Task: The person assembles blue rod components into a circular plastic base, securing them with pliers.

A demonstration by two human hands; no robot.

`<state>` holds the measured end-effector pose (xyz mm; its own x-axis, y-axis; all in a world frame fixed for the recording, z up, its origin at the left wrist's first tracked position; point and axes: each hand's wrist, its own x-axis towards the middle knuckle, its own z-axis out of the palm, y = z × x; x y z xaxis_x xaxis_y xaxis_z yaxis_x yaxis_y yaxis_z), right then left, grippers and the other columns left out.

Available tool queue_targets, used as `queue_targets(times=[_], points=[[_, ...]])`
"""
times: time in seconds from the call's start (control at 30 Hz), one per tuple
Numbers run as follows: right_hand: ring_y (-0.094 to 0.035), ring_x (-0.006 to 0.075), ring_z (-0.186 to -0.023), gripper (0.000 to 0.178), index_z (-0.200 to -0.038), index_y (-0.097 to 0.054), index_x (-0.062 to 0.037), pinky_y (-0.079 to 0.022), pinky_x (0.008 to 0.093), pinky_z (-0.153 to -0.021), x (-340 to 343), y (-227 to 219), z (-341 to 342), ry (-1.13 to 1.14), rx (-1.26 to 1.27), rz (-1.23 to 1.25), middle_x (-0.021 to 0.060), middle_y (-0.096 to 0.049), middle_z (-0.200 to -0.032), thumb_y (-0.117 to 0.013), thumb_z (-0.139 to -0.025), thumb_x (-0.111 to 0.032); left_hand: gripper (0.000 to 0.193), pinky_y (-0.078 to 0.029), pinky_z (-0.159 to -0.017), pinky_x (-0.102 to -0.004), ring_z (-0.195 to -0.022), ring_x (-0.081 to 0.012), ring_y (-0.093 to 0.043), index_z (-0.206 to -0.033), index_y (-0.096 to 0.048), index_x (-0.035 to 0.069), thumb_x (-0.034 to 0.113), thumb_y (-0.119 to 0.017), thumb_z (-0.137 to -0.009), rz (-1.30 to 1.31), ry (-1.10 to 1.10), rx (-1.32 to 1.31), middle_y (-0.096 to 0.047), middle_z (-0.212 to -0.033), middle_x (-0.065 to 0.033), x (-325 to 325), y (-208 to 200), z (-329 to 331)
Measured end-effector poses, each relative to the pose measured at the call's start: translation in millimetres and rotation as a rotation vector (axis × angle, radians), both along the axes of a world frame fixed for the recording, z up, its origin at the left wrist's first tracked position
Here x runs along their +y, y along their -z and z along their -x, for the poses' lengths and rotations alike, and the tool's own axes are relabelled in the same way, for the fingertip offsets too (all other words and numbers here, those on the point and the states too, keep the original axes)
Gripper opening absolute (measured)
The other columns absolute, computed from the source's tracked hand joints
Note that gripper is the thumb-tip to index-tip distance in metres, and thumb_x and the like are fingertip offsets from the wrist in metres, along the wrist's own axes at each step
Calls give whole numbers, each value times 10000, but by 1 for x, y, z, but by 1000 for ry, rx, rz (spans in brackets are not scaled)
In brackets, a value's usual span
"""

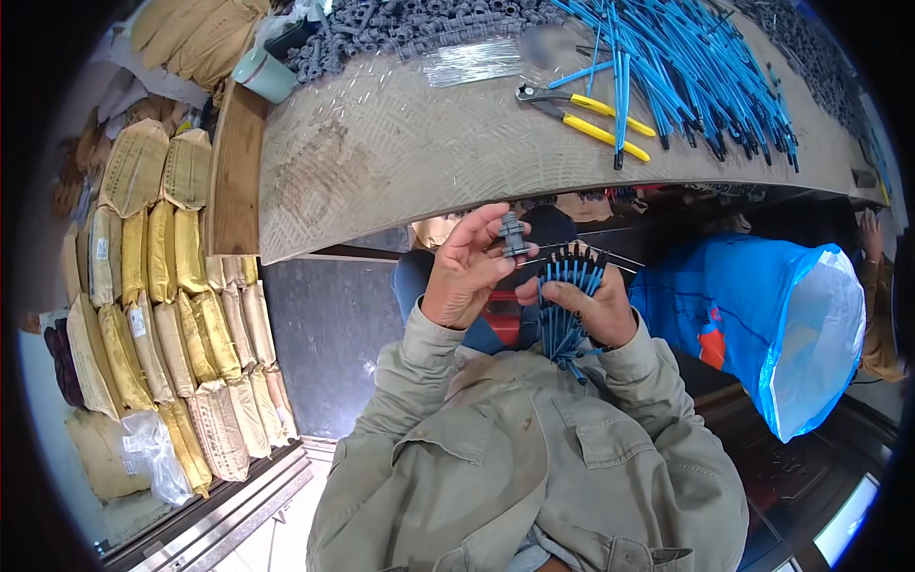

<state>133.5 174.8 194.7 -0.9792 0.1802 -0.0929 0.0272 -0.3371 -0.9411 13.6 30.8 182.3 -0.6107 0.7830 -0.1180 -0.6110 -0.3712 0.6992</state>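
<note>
My left hand pinches a small grey plastic connector between thumb and fingertips, just below the edge of the workbench. My right hand grips a fanned bundle of blue tubes with black tips, held upright in front of my chest. The connector sits right beside the black tips at the bundle's left side, and a thin wire runs rightward from there. My olive jacket fills the lower middle of the view.
On the bench lie a large heap of blue tubes, yellow-handled pliers, a bunch of thin wires, grey connectors and a pale green cup. A blue plastic bag gapes at right. Stacked tan sacks line the left.
</note>
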Motion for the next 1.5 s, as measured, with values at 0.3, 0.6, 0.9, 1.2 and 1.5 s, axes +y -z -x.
queue_targets(times=[0.3,0.6,0.9,1.2,1.5], points=[[-624,128,-830,305,-1108,-522,23,-487,260,-751,-2,5,8,-18,-22,96,91,-656,-912,-620,-854,-115,448,-523,-786,-321,-987,-247,-596,-1260,-420,35,78,-595,-850,-83,-51,-163,-545,-1138,-162,3,-6,2],[-636,209,-867,337,-1177,-485,35,-513,325,-789,-3,10,17,-48,8,47,142,-647,-940,-572,-874,-87,386,-548,-685,-300,-950,-225,-621,-1210,-464,4,177,-576,-883,10,-107,-130,-590,-1080,-164,8,-9,4],[-623,109,-839,318,-1121,-496,19,-486,233,-749,-4,6,15,-34,26,64,81,-658,-919,-623,-854,-100,360,-521,-577,-289,-935,-208,-625,-1189,-505,2,172,-582,-880,54,-123,-93,-598,-1079,-155,5,-4,4],[-619,102,-850,309,-1109,-507,14,-481,229,-749,-4,-1,12,-25,36,40,83,-655,-931,-629,-851,-104,372,-514,-575,-275,-893,-193,-630,-1201,-497,8,175,-583,-880,8,-59,-102,-604,-1063,-145,5,-8,-2],[-566,65,-808,287,-1065,-530,8,-460,228,-709,1,1,10,90,143,-271,57,-635,-896,-647,-843,-132,498,-518,-700,-265,-996,-196,-585,-1296,-404,-10,49,-603,-843,-19,-138,12,-521,-1199,-139,12,-24,-23]])
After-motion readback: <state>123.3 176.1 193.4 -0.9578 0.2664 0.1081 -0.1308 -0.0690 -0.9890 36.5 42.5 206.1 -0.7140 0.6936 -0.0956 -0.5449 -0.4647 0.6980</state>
